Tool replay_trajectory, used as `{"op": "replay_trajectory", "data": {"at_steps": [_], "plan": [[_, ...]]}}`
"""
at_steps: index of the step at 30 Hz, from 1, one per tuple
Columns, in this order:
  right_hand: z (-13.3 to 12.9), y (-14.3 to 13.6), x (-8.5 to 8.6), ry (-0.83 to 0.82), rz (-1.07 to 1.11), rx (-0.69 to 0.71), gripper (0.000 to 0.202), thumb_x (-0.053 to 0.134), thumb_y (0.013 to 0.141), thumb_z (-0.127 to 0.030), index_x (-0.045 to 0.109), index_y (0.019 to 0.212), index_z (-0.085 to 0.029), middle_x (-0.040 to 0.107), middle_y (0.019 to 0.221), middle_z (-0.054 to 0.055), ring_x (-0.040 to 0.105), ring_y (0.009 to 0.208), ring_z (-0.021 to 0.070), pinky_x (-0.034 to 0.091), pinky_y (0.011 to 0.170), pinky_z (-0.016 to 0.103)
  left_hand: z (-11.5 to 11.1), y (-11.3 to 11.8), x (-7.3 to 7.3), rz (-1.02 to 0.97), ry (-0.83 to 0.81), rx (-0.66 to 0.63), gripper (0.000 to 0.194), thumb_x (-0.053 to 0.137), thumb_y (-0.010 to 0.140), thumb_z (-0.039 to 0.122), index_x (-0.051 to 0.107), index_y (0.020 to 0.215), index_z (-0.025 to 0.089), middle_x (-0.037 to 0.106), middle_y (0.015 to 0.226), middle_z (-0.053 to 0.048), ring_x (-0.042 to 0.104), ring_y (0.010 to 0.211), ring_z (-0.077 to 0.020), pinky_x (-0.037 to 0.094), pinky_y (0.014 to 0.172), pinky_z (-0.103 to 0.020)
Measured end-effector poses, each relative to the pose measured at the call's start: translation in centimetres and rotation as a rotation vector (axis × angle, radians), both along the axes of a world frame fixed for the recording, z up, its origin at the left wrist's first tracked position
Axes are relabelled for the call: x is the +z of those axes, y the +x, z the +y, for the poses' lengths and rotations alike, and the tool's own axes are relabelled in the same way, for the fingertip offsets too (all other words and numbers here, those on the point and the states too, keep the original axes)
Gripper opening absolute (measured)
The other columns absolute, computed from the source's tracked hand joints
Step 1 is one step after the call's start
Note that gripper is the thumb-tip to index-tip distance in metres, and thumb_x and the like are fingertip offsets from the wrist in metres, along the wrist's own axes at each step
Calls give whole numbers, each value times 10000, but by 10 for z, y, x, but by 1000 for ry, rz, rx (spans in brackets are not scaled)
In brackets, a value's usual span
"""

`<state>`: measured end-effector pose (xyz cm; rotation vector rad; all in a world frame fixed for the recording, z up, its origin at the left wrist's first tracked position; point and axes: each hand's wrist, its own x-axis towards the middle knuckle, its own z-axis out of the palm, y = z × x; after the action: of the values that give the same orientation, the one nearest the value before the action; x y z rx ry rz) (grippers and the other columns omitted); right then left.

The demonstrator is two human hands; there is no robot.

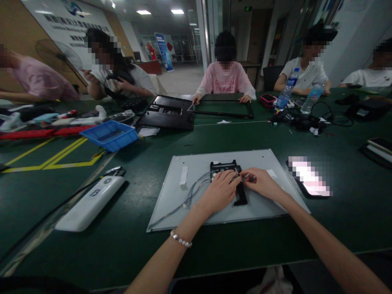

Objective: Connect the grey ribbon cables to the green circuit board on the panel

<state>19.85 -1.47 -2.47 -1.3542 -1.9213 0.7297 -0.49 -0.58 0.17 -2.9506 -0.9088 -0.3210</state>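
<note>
A light grey flat panel (165, 196) lies on the green table in front of me. On its middle sits a black bracket-like part (240, 196), with thin grey cables (191, 194) running from it to the panel's lower left corner. My left hand (223, 188) rests over the bracket, fingers bent and close together at its middle; whatever they hold is hidden. From the right, my right hand (260, 181) pinches at the bracket's right side, its fingertips near those of my left hand. Something small and dark shows by those fingertips, too small to name.
A white power bank (90, 204) with a cable lies left, a blue basket (110, 136) behind it. A phone (310, 176) is right of the panel. Across the table, a person (226, 77) holds a black frame (222, 115); bottles (312, 98) and cables stand back right.
</note>
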Motion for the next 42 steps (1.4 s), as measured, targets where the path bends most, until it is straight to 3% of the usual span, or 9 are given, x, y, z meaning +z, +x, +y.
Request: {"op": "replay_trajectory", "data": {"at_steps": [17, 22, 29, 35, 42], "plan": [[1, 0, -1, -26, 14, -23, 241, 600, 728, -145, 620, 963, -197, 655, 886, 21, 594, 707, 134, 456, 657, 260, 0, -1, 3, 0, -24, -8, 370, 405, 906, 175, 423, 1275, 194, 481, 1289, -76, 352, 1273, -220, 290, 1050, -396], [3, 1, -2, -9, 7, -31, 194, 593, 748, -161, 651, 931, -190, 645, 884, 32, 592, 712, 143, 460, 670, 273, 1, -4, 8, -121, -77, 28, 415, 448, 911, 237, 375, 1318, 205, 469, 1324, -61, 365, 1271, -192, 300, 1065, -369], [4, 3, 1, -36, 51, -37, 111, 565, 787, -203, 665, 835, -193, 656, 805, 20, 600, 746, 161, 461, 690, 286, 37, -19, 12, -283, -27, 273, 304, 440, 897, 175, 493, 1196, 171, 547, 1228, -72, 473, 1161, -195, 369, 1002, -377], [6, 6, -2, -69, 85, -69, 123, 551, 795, -221, 665, 837, -199, 673, 812, 20, 610, 745, 169, 468, 679, 286, 67, -22, 16, -112, 43, 345, 226, 451, 871, 135, 615, 1023, 169, 634, 1070, -74, 542, 1041, -212, 390, 916, -381], [9, 9, -3, -89, 127, -89, 131, 547, 798, -237, 666, 827, -190, 683, 797, 26, 624, 739, 172, 488, 699, 293, 79, -21, 9, 54, 56, 376, 197, 475, 858, 129, 665, 817, 154, 673, 881, -97, 597, 896, -217, 393, 841, -364]]}}
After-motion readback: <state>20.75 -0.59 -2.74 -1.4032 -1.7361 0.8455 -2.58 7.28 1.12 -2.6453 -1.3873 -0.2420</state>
